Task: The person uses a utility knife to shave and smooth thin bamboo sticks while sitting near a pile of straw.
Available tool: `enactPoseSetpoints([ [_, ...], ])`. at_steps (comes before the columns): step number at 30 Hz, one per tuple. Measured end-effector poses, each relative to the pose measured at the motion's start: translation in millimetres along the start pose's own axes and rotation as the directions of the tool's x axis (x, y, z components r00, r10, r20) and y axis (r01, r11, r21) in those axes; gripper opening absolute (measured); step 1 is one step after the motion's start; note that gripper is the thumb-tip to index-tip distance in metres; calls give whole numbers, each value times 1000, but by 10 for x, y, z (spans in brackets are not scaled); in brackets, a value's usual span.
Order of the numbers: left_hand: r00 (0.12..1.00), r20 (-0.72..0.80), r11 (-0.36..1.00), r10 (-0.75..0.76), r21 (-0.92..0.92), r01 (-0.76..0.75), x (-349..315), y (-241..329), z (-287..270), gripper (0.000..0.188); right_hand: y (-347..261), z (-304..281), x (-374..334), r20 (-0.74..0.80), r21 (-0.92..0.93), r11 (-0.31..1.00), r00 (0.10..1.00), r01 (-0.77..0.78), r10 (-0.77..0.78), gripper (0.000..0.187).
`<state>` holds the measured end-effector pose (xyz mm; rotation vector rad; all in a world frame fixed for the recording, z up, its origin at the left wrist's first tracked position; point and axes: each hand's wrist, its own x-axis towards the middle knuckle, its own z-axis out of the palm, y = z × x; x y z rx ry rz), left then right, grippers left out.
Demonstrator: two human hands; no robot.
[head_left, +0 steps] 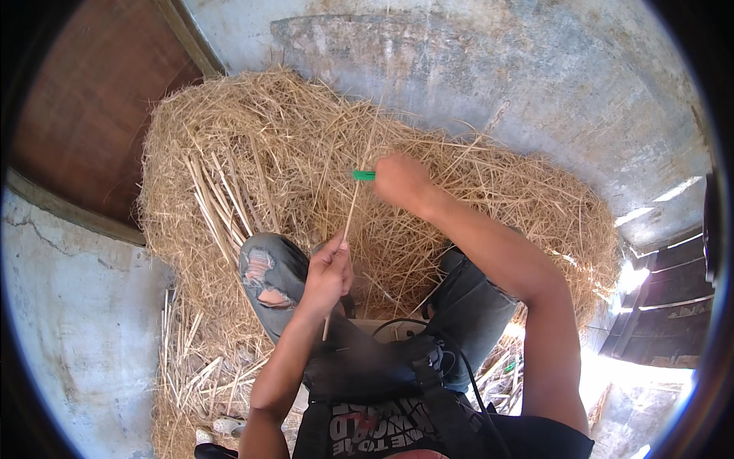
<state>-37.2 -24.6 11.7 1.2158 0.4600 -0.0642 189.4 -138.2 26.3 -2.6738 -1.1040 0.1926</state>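
My left hand (pixel 327 271) is closed around a thin pale stick (pixel 351 210), which slants upward and away from me. Its lower end shows below my fist, and its far part thins out against the straw. Farther up, my right hand (pixel 401 181) makes a fist around a small green tool (pixel 364 175). Only a short flat end of that tool sticks out of the fist, lying across or close beside the stick; whether they touch I cannot tell. Several peeled-looking sticks (pixel 222 199) lean by my left knee.
A large heap of dry straw (pixel 260 115) fills the space before me, against a grey wall (pixel 474 61). A brown panel (pixel 92 115) stands at the left. More loose stalks (pixel 199 379) lie lower left. A black bag (pixel 367 371) and a cable (pixel 468 367) are at my waist.
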Motion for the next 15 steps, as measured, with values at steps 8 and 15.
enactPoseSetpoints([
  [8,999,-11,985,-30,-168,28,-24,18,-7,44,-212,51,-247,39,-21,997,996,76,-75,18],
  [15,996,78,996,-48,-75,54,-216,49,51,51,186,-159,79,-57,-148,989,998,-25,17,24],
])
